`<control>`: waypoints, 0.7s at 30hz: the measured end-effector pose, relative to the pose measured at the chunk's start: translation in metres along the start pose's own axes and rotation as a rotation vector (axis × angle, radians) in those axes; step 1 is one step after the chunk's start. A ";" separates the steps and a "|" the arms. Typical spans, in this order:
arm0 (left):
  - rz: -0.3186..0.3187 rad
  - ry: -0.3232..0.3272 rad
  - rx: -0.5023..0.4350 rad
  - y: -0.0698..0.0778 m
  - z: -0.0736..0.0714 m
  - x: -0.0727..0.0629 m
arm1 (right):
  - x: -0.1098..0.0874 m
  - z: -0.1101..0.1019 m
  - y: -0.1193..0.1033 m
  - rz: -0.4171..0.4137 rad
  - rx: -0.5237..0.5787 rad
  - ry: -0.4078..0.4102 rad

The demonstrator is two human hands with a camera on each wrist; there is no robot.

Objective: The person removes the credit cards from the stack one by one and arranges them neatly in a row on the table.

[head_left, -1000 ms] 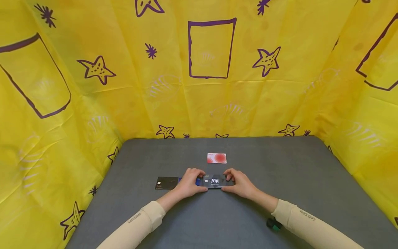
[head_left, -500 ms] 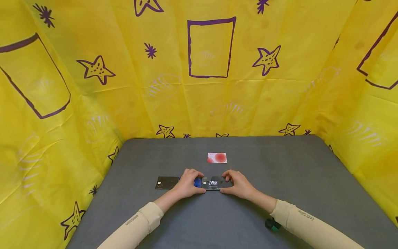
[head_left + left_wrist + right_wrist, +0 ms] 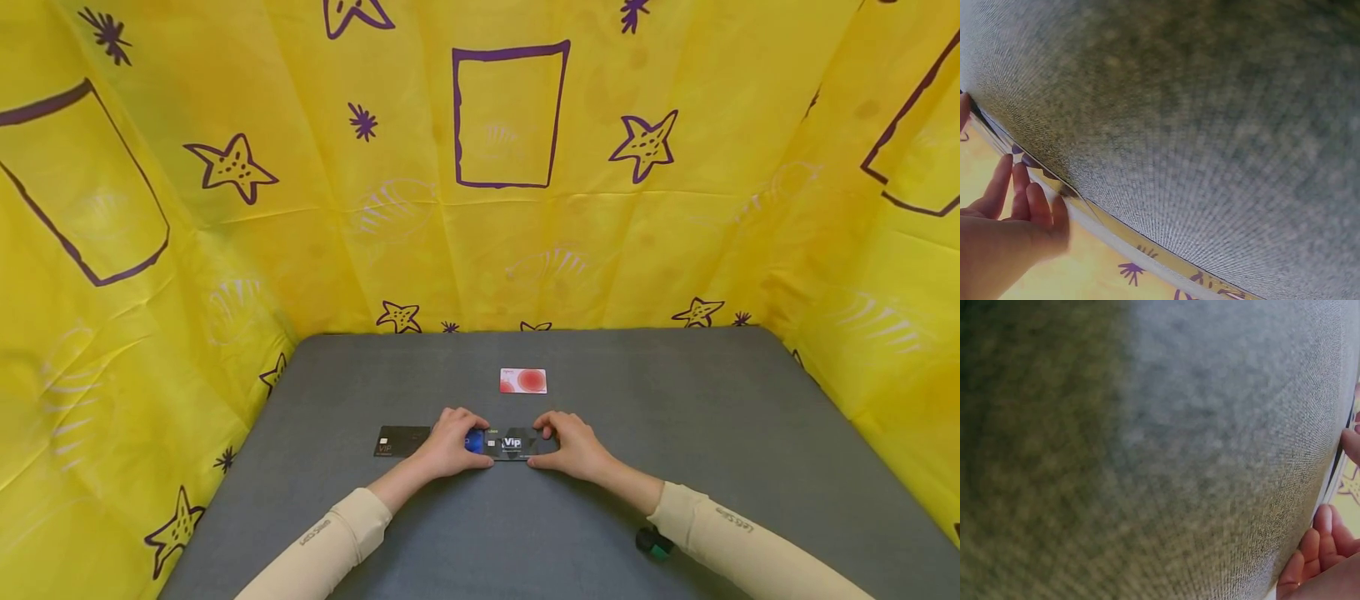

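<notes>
Grey Vip card (image 3: pixel 512 444) grasped at its two ends by the left hand (image 3: pixel 448 443) and the right hand (image 3: pixel 576 447), on a grey table (image 3: pixel 637 383). The likeliest fault would arise at the left end, where the card meets a blue card (image 3: pixel 474 441): too hard a push leftward could make one ride up over the other, or shove the blue card into the black VIP card (image 3: pixel 388 442) farther along the row. Uneven pressure from the two thumbs might skew the held card out of line, and the left hand, which covers much of the blue card, could drag that one as well. Relative to the fingers, the grey Vip card lies between the hands, apparently flat; each hand pinches it with the thumb at the near edge and fingertips at the far edge, leaving the printed middle exposed. Whether the grey and blue cards abut or overlap cannot be told; the wrist views show little more than digits at a thin edge. The red-and-white card (image 3: pixel 523 381) lies beyond the hands, apart from the row
</notes>
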State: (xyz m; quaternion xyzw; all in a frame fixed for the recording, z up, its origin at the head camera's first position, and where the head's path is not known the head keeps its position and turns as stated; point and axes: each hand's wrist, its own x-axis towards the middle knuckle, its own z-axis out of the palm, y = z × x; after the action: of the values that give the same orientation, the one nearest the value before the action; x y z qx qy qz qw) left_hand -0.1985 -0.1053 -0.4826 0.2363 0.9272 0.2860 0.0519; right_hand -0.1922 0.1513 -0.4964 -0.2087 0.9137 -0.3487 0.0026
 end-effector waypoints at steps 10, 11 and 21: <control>-0.035 0.000 0.001 0.000 -0.001 0.000 | 0.000 0.000 -0.001 0.001 0.000 -0.006; -0.035 0.000 0.001 0.000 -0.001 0.000 | 0.000 0.000 -0.001 0.002 -0.002 -0.006; -0.032 0.012 -0.007 0.000 -0.002 -0.001 | 0.000 0.000 -0.002 0.010 -0.006 -0.002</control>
State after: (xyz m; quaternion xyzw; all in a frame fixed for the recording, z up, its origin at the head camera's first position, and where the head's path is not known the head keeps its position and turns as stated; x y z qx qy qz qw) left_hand -0.1983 -0.1070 -0.4813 0.2194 0.9302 0.2897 0.0519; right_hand -0.1915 0.1496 -0.4951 -0.2047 0.9158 -0.3456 0.0045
